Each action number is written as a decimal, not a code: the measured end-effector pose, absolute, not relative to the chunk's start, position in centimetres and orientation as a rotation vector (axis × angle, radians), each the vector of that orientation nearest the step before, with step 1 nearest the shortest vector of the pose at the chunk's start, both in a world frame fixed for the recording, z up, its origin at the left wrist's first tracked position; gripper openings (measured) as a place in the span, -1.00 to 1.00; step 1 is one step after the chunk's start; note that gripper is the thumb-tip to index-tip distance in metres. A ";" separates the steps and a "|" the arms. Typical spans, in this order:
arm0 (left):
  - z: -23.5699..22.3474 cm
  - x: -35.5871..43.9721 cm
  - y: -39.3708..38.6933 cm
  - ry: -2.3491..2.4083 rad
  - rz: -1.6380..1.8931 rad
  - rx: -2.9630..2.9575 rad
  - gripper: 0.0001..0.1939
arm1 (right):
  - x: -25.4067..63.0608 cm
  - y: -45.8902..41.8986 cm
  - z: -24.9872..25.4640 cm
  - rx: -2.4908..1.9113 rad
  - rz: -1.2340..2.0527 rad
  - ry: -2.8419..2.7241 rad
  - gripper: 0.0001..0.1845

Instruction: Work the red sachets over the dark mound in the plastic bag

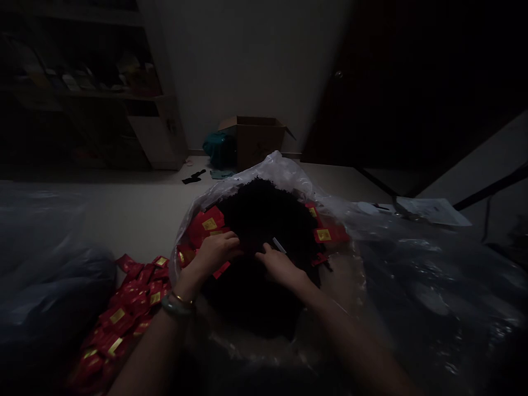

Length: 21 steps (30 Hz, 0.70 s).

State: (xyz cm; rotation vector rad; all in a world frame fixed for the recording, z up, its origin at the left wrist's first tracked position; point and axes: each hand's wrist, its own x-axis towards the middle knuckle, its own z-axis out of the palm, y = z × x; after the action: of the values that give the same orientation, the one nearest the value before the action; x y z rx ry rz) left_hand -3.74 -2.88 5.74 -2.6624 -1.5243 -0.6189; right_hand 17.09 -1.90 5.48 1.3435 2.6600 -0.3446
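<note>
A heap of black, loose, leaf-like material [264,203] fills an opened clear plastic bag [277,162] in front of me. My left hand [219,248] is over the heap's left side, fingers curled together and their tips lost in the dark. Red packets with gold labels [209,224] lie right beside it, inside the bag. Near the middle, my right hand [277,263] has its fingers bent into a pinch; what they hold is too dark to see. A short white strip [279,245] sticks out just beyond its knuckles. Another red packet [330,235] rests on the bag's right side.
Many red packets [136,297] are piled on the floor at left, next to a large plastic-wrapped bundle [53,297]. Clear plastic sheeting [437,280] spreads to the right. Against the wall stand an open cardboard box [259,140] and a teal bag [220,148].
</note>
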 end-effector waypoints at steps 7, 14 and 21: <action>5.8 -3.3 -3.0 -1.568 -0.608 -2.649 -0.91 | 19.1 0.0 7.4 1.616 -1.095 3.075 -0.87; 5.8 -1.4 -3.1 -1.495 -0.600 -2.689 -0.87 | 18.4 -1.2 9.1 1.863 -1.618 3.349 -0.83; 6.5 -0.4 -2.7 -1.483 -0.541 -2.717 -0.85 | 18.0 -1.0 8.1 1.615 -2.132 3.087 -0.58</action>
State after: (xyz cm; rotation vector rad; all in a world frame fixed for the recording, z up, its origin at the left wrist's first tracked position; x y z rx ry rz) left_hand -0.41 -2.68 6.47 -2.7165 -1.4832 -0.5409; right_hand 18.04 -0.98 8.09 1.6147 3.0867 -2.1315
